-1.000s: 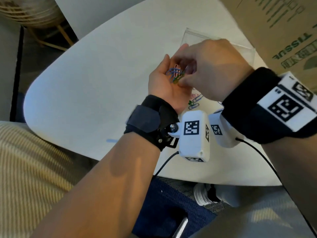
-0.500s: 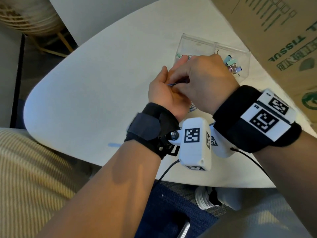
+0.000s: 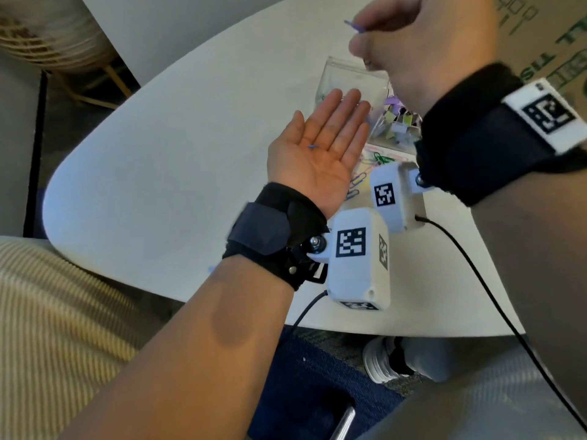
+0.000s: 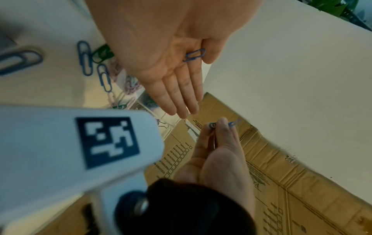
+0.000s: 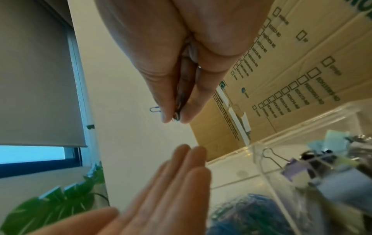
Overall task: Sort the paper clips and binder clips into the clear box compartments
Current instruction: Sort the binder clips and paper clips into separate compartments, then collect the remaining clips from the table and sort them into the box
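Note:
My left hand (image 3: 320, 147) lies palm up and flat over the table, next to the clear box (image 3: 352, 81). One blue paper clip (image 4: 194, 54) rests on that palm (image 3: 313, 147). My right hand (image 3: 413, 42) is raised above the box and pinches a small bunch of paper clips (image 3: 354, 26) between thumb and fingers (image 5: 175, 116). The box's right compartment holds several pastel binder clips (image 3: 397, 122). Its left compartment holds blue paper clips (image 5: 251, 213). More loose paper clips (image 4: 86, 60) lie on the table under my left hand.
A large cardboard carton (image 3: 546, 36) stands just behind the box at the right. The white table (image 3: 174, 154) curves away to the left. A wicker chair (image 3: 47, 36) stands beyond it. Both wrist cameras' cables hang over the near edge.
My right hand has lifted away from the left palm, carrying most of the paper clips up over the box. My left hand has flattened out, with one blue clip left on it.

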Demonstrator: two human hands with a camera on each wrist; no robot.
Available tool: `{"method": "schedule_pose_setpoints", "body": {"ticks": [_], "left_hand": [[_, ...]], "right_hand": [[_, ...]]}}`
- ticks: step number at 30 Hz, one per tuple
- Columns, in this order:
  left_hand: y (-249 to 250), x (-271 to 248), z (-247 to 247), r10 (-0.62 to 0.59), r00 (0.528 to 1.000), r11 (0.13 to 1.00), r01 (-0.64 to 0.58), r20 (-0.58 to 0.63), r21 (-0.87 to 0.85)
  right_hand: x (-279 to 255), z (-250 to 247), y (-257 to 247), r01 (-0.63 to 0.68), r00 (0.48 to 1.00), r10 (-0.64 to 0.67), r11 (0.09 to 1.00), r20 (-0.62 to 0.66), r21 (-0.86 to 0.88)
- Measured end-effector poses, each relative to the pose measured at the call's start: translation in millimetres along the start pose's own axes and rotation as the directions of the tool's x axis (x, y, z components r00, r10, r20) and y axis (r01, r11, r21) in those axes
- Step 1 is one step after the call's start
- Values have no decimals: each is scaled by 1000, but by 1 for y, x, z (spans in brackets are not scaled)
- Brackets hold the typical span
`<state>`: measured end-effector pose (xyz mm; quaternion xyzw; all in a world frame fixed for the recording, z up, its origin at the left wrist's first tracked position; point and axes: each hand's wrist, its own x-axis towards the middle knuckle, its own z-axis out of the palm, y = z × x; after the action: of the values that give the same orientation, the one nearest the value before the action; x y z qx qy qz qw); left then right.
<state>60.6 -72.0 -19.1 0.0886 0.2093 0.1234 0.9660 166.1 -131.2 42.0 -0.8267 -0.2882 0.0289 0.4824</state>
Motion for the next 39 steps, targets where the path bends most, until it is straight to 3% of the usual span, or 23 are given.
{"method": "schedule_pose_setpoints", "body": {"ticks": [5, 8, 11, 13, 15, 17, 20, 22, 24, 26, 29, 32, 36, 39], "left_hand": [[-1, -3, -5, 3, 1000, 1000, -2, -29, 18], [2, -5, -5, 12, 998, 1000, -12, -62, 7], [3, -4, -5, 9, 995, 1000, -11, -100, -17], [1, -7, -6, -9, 996, 1000, 8, -87, -11], [-1, -10, -7, -23, 998, 999, 25, -64, 26], [0, -11, -10, 11, 996, 998, -6, -83, 60], [13, -14, -14, 87, 991, 985, -71, -97, 155], [24, -19, -15, 145, 986, 941, -110, -87, 320], [32, -25, -14, 204, 976, 831, -132, -76, 541], [38, -32, -14, 260, 965, 667, -146, -45, 730], [47, -38, -13, 301, 954, 434, -132, -5, 891], [50, -37, -11, 277, 961, 238, -93, 25, 967], [43, -34, -9, 154, 987, -154, -26, 50, 988], [39, -35, -13, 69, 997, -376, -2, 30, 927]], "right_hand": [[9, 8, 10, 11, 972, 76, 929, 221, -369], [-7, 2, -3, 69, 974, 8, 943, 228, -325], [-34, 4, -15, 158, 884, 24, 925, 468, -346], [-47, 12, -13, 212, 845, 27, 901, 534, -379], [-50, 17, -8, 204, 862, 19, 901, 506, -382], [-48, 16, -6, 104, 888, 47, 949, 458, -298], [-32, 9, -4, 5, 972, 39, 983, 232, -184], [-22, 4, -6, 3, 991, 24, 979, 131, -204], [-17, 0, -6, 2, 983, 54, 952, 174, -306], [-19, -8, -6, 30, 965, 87, 900, 249, -434], [-33, -29, -8, 22, 957, 116, 884, 266, -467], [-51, -47, 4, -12, 928, 209, 845, 310, -534], [-71, -54, 32, -37, 854, 372, 740, 363, -672], [-78, -47, 44, -11, 803, 448, 669, 393, -743]]}}
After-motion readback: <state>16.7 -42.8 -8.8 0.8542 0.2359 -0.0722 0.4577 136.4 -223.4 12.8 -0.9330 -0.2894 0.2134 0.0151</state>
